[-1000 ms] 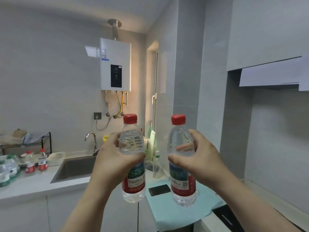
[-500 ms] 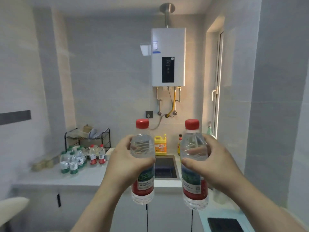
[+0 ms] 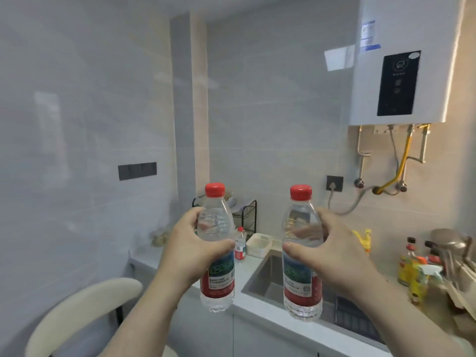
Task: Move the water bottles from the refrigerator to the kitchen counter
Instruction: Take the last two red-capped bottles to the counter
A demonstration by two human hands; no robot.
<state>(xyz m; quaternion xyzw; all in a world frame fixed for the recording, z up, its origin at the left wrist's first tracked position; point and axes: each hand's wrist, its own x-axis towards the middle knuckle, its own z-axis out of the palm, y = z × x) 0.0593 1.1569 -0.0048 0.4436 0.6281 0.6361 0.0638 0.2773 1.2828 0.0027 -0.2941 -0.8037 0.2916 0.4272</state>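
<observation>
While our left hand (image 3: 190, 251) gripped the left bottle (image 3: 217, 276) and our right hand (image 3: 332, 256) gripped the right bottle (image 3: 302, 287), each round the clear upper half, both bottles hung upright in the air, in front of the worktop (image 3: 260, 308). We judged it best to lower them base-first onto the bare strip left of the sink (image 3: 268, 276), clear of the small bottle (image 3: 240, 244) and white tub (image 3: 258, 244) farther back, loosening our fingers only once each stood firm.
</observation>
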